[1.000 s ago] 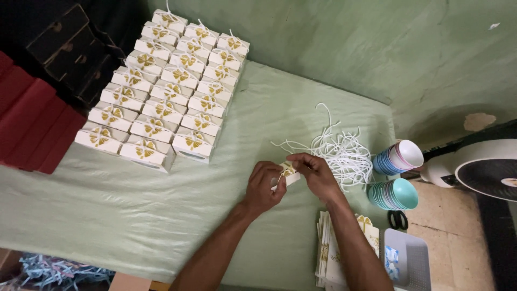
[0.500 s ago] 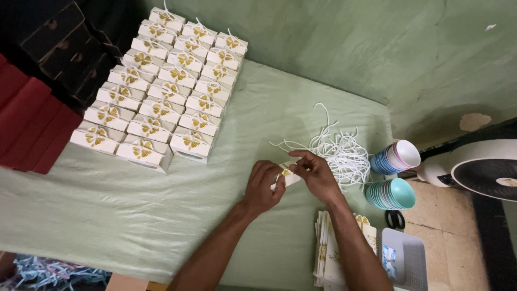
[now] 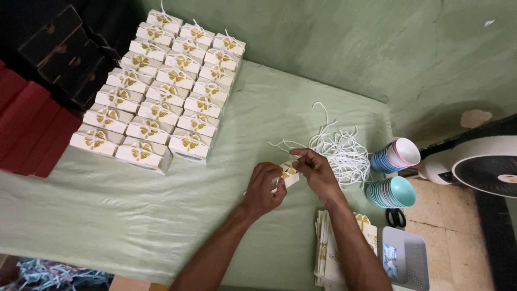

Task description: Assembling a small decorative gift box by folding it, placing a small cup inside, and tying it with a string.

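Note:
Both my hands meet over the pale green cloth point(image 3: 134, 215) on a small white gift box with a gold bow print point(image 3: 288, 174). My left hand point(image 3: 263, 188) pinches its near end; my right hand point(image 3: 315, 170) grips its far side from above. The box is largely hidden by my fingers. A loose heap of white cords point(image 3: 339, 151) lies just right of my right hand. Three rows of finished white boxes with gold bows point(image 3: 161, 94) stand at the upper left.
Two stacks of bowls, blue and pink point(image 3: 396, 156) and teal point(image 3: 391, 192), lie at the cloth's right edge. Flat unfolded boxes point(image 3: 328, 253) and a grey tray point(image 3: 407, 260) sit near my right forearm. Scissors point(image 3: 396, 217), a white fan point(image 3: 474, 167), red boxes point(image 3: 27, 124) at left.
My hands stay on the small box and have worked it slightly. The view has tilted a little, nothing else on the cloth has moved.

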